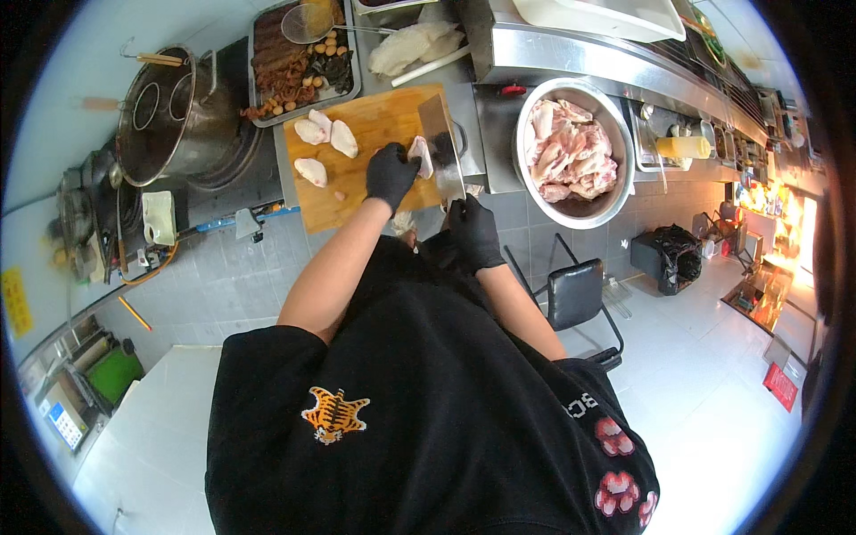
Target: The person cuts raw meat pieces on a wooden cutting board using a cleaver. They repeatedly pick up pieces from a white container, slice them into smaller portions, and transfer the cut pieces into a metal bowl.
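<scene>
My right hand [473, 231], in a black glove, is closed around the handle of a cleaver [443, 144], whose broad blade stands over the right part of a wooden cutting board [374, 107]. Just left of the blade lies a raw chicken wing piece [420, 157]. My left hand [392, 175], gloved in black too, has its fingertips at that piece's left edge; whether they grip it is not clear. Several other wing pieces [311, 172] lie on the board's left part, with a small scrap of meat [340, 196] near them.
A steel bowl [630, 157] of raw chicken pieces stands right of the board. Behind the board is a tray [356, 67] of cooked food with a mesh strainer [307, 23] over it. A large steel pot [200, 127] stands at left, a black chair [575, 294] at lower right.
</scene>
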Demonstrator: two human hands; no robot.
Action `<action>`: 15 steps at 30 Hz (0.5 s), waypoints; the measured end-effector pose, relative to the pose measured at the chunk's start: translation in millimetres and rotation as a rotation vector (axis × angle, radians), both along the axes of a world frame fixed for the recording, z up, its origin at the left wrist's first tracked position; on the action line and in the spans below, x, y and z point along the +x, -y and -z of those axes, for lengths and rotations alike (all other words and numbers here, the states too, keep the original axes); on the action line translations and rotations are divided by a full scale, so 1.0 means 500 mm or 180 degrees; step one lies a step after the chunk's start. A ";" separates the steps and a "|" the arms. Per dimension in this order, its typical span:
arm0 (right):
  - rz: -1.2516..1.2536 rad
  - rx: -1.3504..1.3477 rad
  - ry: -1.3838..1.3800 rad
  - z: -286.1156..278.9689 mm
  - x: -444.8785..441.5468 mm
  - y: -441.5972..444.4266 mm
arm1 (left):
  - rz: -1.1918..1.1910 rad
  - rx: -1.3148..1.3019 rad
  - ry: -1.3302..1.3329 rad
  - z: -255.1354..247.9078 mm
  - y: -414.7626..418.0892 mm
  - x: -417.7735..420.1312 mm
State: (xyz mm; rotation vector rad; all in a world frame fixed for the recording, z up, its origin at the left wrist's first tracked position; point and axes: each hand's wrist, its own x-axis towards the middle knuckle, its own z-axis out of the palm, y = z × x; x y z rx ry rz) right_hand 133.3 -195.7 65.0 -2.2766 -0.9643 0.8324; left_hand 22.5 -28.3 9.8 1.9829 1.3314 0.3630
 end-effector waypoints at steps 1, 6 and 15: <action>0.0001 -0.0031 0.0009 0.001 -0.007 -0.002 | 0.0010 -0.0033 0.0015 0.012 0.000 -0.001; -0.0103 -0.0202 0.0048 -0.005 -0.011 -0.006 | -0.0095 -0.0773 -0.0155 0.013 -0.013 0.012; -0.0281 -0.0707 0.0622 -0.049 -0.032 -0.060 | -0.0326 -0.0835 0.0297 -0.033 0.015 0.035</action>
